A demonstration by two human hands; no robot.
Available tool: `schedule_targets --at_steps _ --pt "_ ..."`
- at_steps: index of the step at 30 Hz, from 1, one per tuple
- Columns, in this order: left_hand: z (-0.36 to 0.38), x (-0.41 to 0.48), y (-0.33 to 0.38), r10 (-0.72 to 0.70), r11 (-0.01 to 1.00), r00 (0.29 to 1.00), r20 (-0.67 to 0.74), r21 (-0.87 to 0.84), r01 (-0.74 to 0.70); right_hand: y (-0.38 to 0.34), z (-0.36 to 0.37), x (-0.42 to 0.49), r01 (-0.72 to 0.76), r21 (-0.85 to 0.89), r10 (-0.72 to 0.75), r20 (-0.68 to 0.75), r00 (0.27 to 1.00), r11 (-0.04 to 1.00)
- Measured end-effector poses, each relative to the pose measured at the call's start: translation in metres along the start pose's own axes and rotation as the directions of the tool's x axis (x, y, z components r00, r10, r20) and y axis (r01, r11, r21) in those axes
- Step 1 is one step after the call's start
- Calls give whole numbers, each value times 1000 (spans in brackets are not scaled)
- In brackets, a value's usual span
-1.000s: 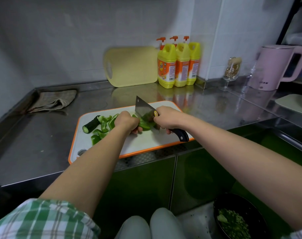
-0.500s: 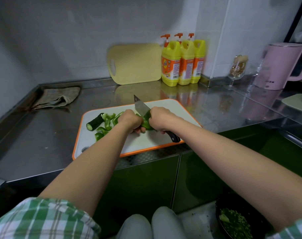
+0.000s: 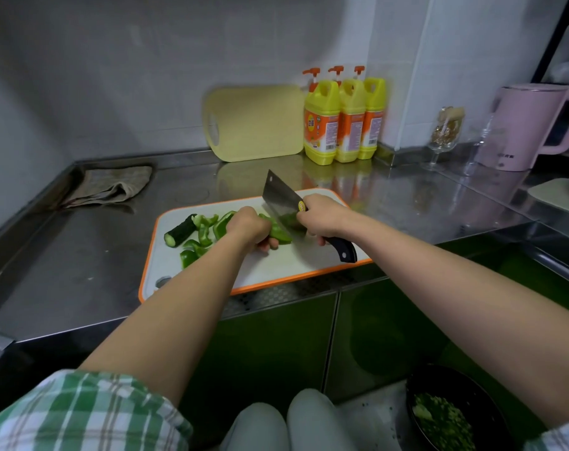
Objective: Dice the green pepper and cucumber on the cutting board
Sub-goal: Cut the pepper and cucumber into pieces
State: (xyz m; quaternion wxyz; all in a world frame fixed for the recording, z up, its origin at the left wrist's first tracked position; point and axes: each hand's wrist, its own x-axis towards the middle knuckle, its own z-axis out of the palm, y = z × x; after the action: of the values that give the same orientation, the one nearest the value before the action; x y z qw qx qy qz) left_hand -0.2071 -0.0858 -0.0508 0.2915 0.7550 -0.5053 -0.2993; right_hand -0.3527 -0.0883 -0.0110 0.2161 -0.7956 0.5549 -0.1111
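Note:
A white cutting board [image 3: 286, 265] with an orange rim lies on the steel counter. My left hand [image 3: 248, 228] presses down on a green pepper piece [image 3: 278, 232] at the board's middle. My right hand [image 3: 322, 217] grips the black handle of a cleaver [image 3: 281, 199], whose blade stands on the pepper just right of my left fingers. Loose green pepper strips [image 3: 202, 237] lie left of my left hand. A dark cucumber stub [image 3: 180, 230] rests at the board's left end.
A yellow board [image 3: 255, 123] leans on the back wall beside three yellow detergent bottles [image 3: 341, 120]. A folded cloth [image 3: 109, 185] lies at back left. A glass [image 3: 444, 135] and pink kettle [image 3: 530, 125] stand right. A black bowl [image 3: 452, 415] of diced greens sits on the floor.
The cleaver dropped onto the pepper half a second ago and now stands a little higher, still against it. My left hand stayed on the pepper piece. The camera shifted slightly.

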Motion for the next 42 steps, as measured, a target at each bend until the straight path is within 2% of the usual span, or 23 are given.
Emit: schedule_targets --at_steps 3,12,23,26,33,36,40,42 --pt "1 -1 0 -11 1000 1000 2 -23 11 1 2 -4 -3 -45 4 38 999 999" --pt "1 4 -2 -31 999 999 17 8 31 3 6 -7 3 -37 -1 43 999 999" --pt "-5 0 7 -76 968 990 117 247 45 -4 9 0 -54 -114 62 63 996 992" --pt "-5 0 5 -21 967 994 109 254 -8 -12 18 3 -57 -180 65 35 997 982" --pt "-4 -4 3 90 972 996 14 218 -90 -12 23 14 -118 -81 111 -90 990 990" --pt "-3 -5 1 79 983 997 1 169 -78 -6 21 12 -145 -54 137 -130 982 988" --pt "2 -4 -1 86 981 994 -72 178 -72 -1 6 10 -84 -29 75 -245 967 996" --pt "3 -3 -2 67 987 995 -71 148 -56 0 -1 5 -71 -74 55 -198 979 995"
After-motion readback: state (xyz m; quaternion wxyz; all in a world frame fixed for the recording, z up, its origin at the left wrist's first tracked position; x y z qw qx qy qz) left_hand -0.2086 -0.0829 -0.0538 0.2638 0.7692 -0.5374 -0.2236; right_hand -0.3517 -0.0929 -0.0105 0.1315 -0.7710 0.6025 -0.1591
